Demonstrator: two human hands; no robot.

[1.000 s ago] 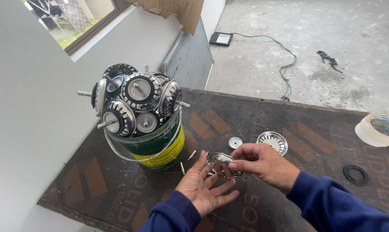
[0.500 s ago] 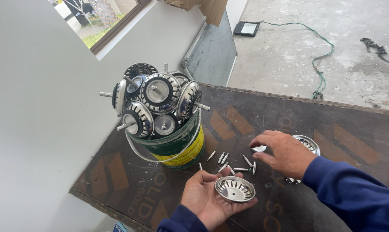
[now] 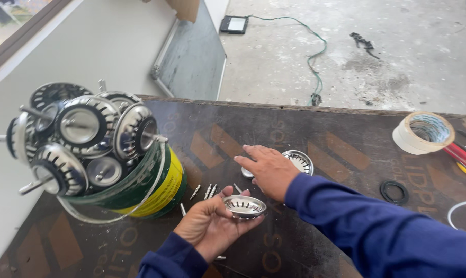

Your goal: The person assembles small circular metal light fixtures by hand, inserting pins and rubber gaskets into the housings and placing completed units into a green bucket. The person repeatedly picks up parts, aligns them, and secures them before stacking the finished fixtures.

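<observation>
Right hand (image 3: 268,170) lowered, strainer cup (image 3: 244,206) in left palm (image 3: 210,226)

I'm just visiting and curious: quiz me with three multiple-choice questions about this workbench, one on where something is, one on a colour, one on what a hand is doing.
1. Where is the tape roll?
A. at the bench's far right
B. inside the bucket
C. on the floor

2. What colour is the bucket?
A. red and white
B. green and yellow
C. plain black

3. What is the left hand doing?
A. lying flat and empty
B. gripping the tape
C. cradling a metal strainer cup

Answers:
1 A, it sits on the dark bench near the right edge.
2 B, its wall is green with a yellow band.
3 C, the cup rests on its upturned fingers while the right hand reaches down onto the bench.
</observation>
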